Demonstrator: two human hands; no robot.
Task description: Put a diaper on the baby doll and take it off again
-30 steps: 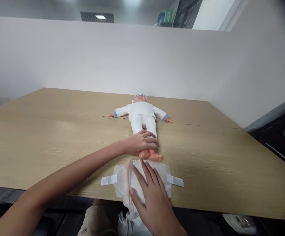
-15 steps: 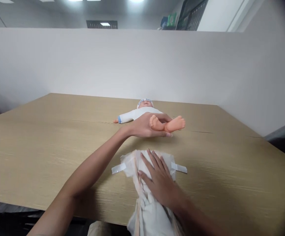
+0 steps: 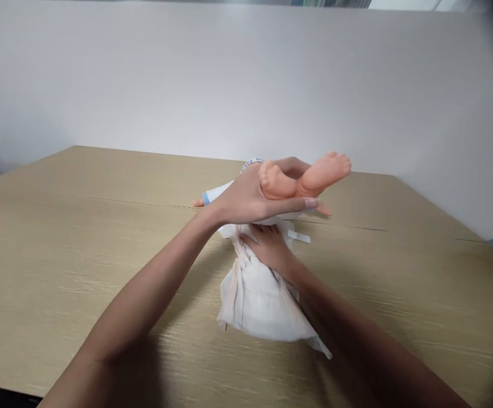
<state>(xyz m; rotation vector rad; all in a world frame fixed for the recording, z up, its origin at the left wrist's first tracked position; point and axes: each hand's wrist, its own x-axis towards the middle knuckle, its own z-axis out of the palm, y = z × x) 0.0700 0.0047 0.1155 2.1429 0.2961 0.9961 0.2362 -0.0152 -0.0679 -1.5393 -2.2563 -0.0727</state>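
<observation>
A baby doll [image 3: 277,182] lies on its back with its head at the far side, its feet raised toward me. My left hand [image 3: 246,195] is wrapped round the doll's ankles and holds both legs up; it hides most of the torso and head. Beneath the lifted legs, an unfolded white diaper [image 3: 259,300] lies spread lengthwise on the table. My right hand [image 3: 272,246] rests flat on the diaper's far part, fingers stretched forward, with the fingertips partly hidden under the doll. One fastening tab [image 3: 300,236] sticks out to the right.
The wood-grain table [image 3: 80,255] reaches to a pale wall [image 3: 187,79] at the back. A thin seam crosses the tabletop behind my hands. The doll's sleeved arm [image 3: 216,195] stretches out to the left.
My left hand has raised the doll's legs higher. My right hand has slid the diaper forward, so its far end is now under the doll. The view has tilted down.
</observation>
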